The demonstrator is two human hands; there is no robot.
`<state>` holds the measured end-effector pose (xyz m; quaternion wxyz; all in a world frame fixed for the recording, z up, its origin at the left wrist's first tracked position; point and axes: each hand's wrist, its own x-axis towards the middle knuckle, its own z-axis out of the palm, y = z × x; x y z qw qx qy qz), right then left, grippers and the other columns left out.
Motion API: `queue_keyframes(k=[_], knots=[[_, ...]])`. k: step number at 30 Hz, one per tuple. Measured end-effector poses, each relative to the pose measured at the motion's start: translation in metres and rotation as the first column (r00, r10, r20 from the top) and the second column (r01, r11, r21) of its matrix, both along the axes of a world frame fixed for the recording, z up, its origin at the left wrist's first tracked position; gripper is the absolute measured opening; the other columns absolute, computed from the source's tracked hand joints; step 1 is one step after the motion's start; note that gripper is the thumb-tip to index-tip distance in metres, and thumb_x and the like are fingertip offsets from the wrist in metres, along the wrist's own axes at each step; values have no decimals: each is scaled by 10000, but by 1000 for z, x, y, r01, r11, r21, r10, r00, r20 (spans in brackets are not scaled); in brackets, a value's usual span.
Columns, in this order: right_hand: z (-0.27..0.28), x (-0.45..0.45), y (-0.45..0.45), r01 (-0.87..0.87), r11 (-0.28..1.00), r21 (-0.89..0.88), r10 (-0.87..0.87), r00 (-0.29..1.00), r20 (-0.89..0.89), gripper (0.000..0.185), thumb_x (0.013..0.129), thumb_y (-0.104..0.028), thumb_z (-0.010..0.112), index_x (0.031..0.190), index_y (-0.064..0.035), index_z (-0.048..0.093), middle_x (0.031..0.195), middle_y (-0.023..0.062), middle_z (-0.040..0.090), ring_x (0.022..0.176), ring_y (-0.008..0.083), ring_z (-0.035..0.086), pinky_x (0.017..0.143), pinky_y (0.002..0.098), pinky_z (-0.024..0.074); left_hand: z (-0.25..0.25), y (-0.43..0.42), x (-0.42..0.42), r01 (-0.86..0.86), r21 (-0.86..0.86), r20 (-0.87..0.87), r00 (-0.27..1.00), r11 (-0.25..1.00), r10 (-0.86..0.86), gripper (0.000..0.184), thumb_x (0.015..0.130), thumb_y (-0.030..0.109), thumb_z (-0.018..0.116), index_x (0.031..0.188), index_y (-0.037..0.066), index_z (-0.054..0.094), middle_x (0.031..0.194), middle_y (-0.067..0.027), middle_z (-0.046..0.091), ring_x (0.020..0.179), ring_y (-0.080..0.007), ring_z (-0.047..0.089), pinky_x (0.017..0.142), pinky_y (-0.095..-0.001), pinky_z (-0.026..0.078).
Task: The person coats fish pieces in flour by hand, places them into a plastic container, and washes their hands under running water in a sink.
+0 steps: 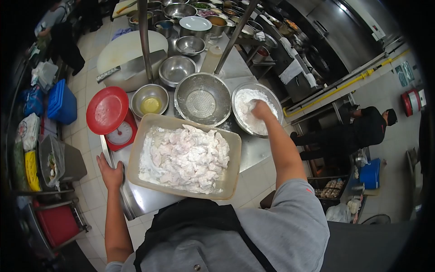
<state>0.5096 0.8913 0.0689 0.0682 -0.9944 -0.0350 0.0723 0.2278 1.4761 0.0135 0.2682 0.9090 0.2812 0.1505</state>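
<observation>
My right hand point(261, 110) reaches into a metal bowl point(236, 119) of white flour point(250, 97). Its fingers are partly hidden in the flour, so I cannot make out a grip. My left hand point(110, 172) rests at the left edge of the steel table point(149, 198), fingers apart and holding nothing. Between my arms sits a beige plastic tub point(231, 174) heaped with flour-coated pieces point(186, 156), which look like raw meat. A perforated metal colander point(202, 100), dusted with flour, stands behind the tub, left of the flour bowl.
A red scale point(121, 134) with a red pan point(107, 110) is by my left hand. Nearby are a bowl of yellow liquid point(151, 104) and a cleaver point(133, 66) on a round chopping block point(131, 47). Two metal posts rise from the table. A person in black point(351, 131) stands right.
</observation>
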Motion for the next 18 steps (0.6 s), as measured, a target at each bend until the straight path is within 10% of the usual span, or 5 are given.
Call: queue_keyframes(k=[4,7,10,14,18], knots=[[40,9,-14,156,949,274,-163,987,5,521,711,-128,619,1208,7,537,1100,258,601,1041,347,589,884,379,475,1,-2,0,-10,-2,-23,1000,1000,10,814,706,224,687,1391,15,300,1471,-245,221,1340,-378,274,1081,-398,283],[52,3,0,221,969,111,-242,939,245,518,714,-140,628,1204,2,541,1055,242,625,1029,335,598,885,377,475,7,-5,1,1,3,-28,1000,1000,-1,812,708,219,684,1389,5,297,1469,-250,221,1342,-380,269,1083,-398,281],[55,5,0,137,957,257,-144,990,9,561,702,-139,672,1229,-11,528,1153,213,596,1035,351,593,877,355,478,1,-3,1,4,10,-30,1000,1000,-3,811,709,218,682,1388,2,296,1468,-252,221,1344,-381,266,1085,-398,277],[-13,2,24,66,983,-169,-86,990,-110,634,695,-283,674,1269,-64,517,1335,285,382,1095,426,531,943,388,449,4,-5,1,-11,13,-28,1000,1000,11,816,707,223,684,1391,6,296,1469,-247,223,1344,-379,267,1086,-398,275],[-4,10,15,186,966,180,-185,983,-21,582,688,-296,691,1183,-14,574,1192,282,529,1059,382,569,915,372,463,-4,1,0,5,40,-29,1000,999,-4,816,707,226,681,1393,10,296,1471,-241,225,1344,-377,268,1086,-399,277]])
